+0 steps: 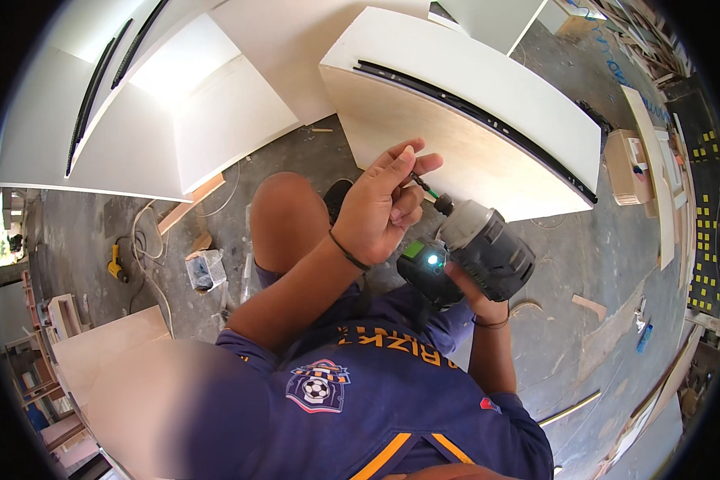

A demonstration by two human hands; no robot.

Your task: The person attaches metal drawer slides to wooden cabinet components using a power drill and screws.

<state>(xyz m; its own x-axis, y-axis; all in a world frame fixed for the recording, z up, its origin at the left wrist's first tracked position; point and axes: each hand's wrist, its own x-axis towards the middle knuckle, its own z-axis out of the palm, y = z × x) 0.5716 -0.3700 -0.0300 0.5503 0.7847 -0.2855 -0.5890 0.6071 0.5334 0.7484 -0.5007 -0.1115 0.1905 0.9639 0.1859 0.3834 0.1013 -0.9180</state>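
Right hand (pixel 470 294) closing around the drill (pixel 476 250) grip, left hand (pixel 382 206) pinching the bit (pixel 421 186) with fingertips, drill hanging above the floor (pixel 584 264), just before a white panel (pixel 456 112) with black rail (pixel 488 120)

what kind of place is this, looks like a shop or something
Most likely a furniture or cabinet workshop. White cabinet panels with black drawer rails stand on a bare concrete floor strewn with wood offcuts, and the right hand holds a cordless drill.
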